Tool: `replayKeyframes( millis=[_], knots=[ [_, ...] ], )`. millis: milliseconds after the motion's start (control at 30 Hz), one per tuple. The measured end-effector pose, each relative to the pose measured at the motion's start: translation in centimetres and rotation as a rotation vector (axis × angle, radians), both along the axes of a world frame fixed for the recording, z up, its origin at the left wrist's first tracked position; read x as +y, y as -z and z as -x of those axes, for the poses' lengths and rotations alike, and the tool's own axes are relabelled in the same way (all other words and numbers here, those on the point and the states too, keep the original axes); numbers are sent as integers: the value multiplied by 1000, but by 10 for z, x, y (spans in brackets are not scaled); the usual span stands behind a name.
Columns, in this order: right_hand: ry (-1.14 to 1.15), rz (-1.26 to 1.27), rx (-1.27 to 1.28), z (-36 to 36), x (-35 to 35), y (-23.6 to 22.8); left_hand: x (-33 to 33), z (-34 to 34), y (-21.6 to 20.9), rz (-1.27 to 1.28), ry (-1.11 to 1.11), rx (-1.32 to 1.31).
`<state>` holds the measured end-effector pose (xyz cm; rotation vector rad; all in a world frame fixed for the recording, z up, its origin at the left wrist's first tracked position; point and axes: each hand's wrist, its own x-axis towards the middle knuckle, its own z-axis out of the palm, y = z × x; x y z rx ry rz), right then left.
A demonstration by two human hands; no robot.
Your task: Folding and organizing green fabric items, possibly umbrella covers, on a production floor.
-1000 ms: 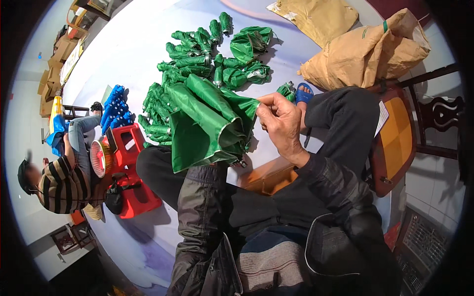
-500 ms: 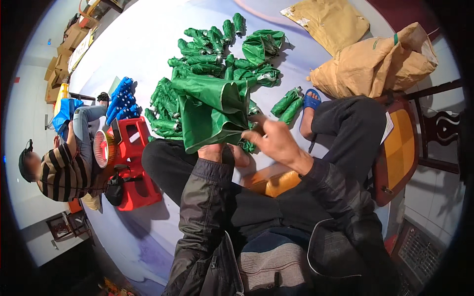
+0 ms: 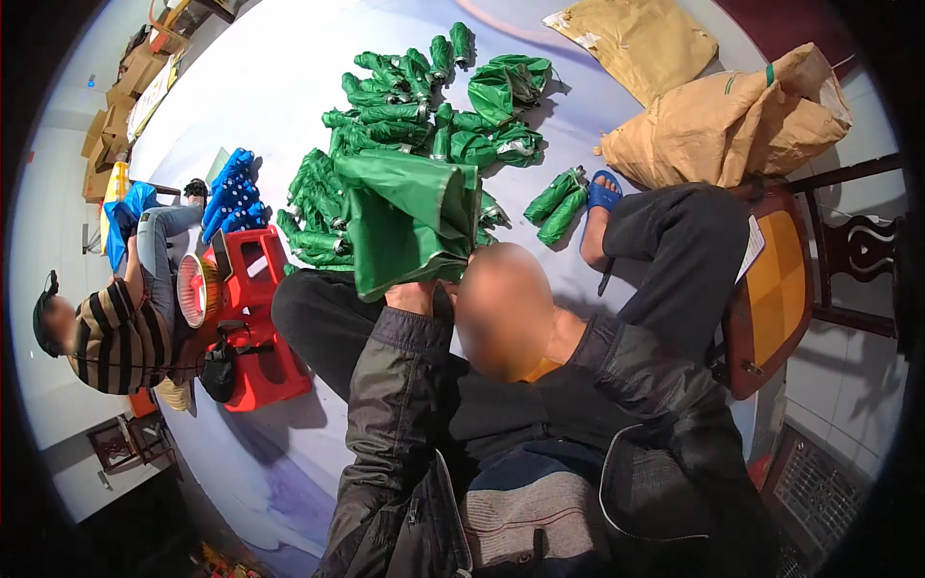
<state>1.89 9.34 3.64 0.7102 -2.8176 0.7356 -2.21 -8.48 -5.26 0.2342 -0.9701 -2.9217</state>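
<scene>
A loosely furled green umbrella stands up in front of me, its cloth hanging in wide folds. My left hand holds it from below; the cloth covers the fingers. Close to the umbrella's lower right edge is my right hand, smeared by a blurred patch, so its fingers cannot be made out. Behind the held one lie several rolled green umbrellas in a heap. A looser green umbrella rests at the heap's far right, and a small green pair lies apart near my foot.
Brown sacks lie at the far right, beside a wooden chair. On the left are a red plastic stool, a round basket and a blue dotted umbrella. A person in a striped shirt sits there handling blue cloth.
My right hand has moved slightly down and left, and its fingers, spread before, are now blurred over. The umbrella in my left hand stays nearly where it was.
</scene>
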Motion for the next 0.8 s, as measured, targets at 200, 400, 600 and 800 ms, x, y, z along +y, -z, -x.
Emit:
replayKeyframes(
  millis=[200,400,600,800],
  knots=[
    [78,40,8,2,3,-5,-5,-2,17,208,-16,31],
    [197,-199,88,-1,-4,16,-2,3,32,407,9,73],
    [80,-6,3,6,9,21,5,6,2,339,1,44],
    [38,98,-76,16,9,41,25,11,-42,-258,17,-201]
  ],
)
